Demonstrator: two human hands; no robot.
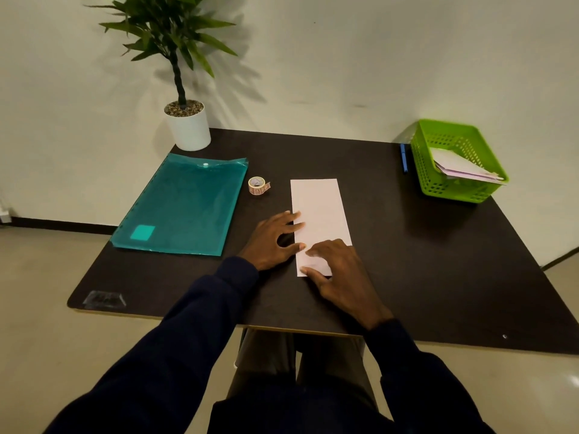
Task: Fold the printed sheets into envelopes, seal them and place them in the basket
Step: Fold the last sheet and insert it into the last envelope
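Sheet (319, 214): lying folded lengthwise on the counter (407, 261), mid-front.
Left hand (272, 239): fingers spread, tips pressing the sheet's left edge.
Right hand (340, 270): fingers spread, pressing the near end flat.
Basket (459, 162): sitting far right, holding envelopes (463, 169).
Tape (257, 185): sitting left of the sheet.

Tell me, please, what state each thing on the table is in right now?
Sheet: folded lengthwise, flat on the table.
Left hand: open, fingertips pressing the sheet's left edge.
Right hand: open, pressing its near end.
Basket: holding finished envelopes.
Folder: snapped shut.
Sticker roll: end hanging loose.
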